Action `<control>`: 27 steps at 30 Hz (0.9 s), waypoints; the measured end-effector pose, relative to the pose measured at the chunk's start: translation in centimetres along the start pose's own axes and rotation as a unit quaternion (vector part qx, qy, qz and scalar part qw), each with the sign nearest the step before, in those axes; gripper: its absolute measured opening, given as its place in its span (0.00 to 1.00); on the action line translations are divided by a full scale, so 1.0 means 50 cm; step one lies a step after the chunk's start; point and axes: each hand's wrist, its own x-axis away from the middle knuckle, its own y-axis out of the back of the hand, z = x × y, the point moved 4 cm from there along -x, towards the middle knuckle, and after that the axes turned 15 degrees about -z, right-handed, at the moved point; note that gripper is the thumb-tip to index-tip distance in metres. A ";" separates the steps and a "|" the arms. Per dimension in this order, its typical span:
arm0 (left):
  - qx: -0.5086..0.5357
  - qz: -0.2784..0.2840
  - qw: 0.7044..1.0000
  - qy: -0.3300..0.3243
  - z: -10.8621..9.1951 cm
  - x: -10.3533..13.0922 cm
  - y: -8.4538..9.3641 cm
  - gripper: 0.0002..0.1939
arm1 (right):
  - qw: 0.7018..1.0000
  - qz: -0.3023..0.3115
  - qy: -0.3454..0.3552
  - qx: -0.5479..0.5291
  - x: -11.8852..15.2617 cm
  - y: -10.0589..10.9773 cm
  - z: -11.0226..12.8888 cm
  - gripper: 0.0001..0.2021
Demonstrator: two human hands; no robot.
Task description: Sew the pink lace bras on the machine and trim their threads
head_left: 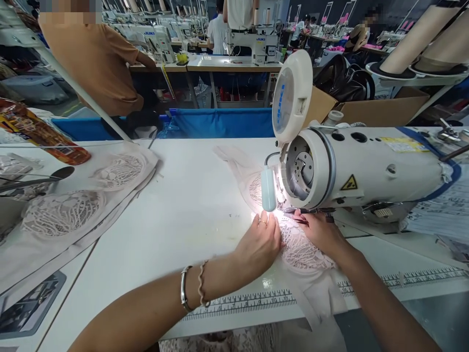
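A white sewing machine [366, 166] with its round end cover [293, 98] raised stands at the right. Pale pink lace fabric [302, 247] runs under its lit needle area and hangs over the table's front edge. My left hand [260, 239] has its fingers closed together at the fabric's left side, just below the pale blue lamp [268, 189]; what is between the fingertips is hidden. Dark scissors or snips [298, 216] are in my right hand [318, 232], whose fingers are bent round them at the fabric's upper right.
Stacked lace pieces [66, 212] lie on the table [183, 195] at left, near a brown-labelled bottle [44, 132]. A ruler strip [249, 300] runs along the front edge. Thread cones [417, 41] stand at upper right. A person in an orange shirt [88, 58] sits beyond the table.
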 end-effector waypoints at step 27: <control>0.172 -0.003 0.985 0.031 0.068 -0.005 -0.009 0.15 | 0.977 -0.057 0.185 -0.092 0.014 0.035 0.042 0.28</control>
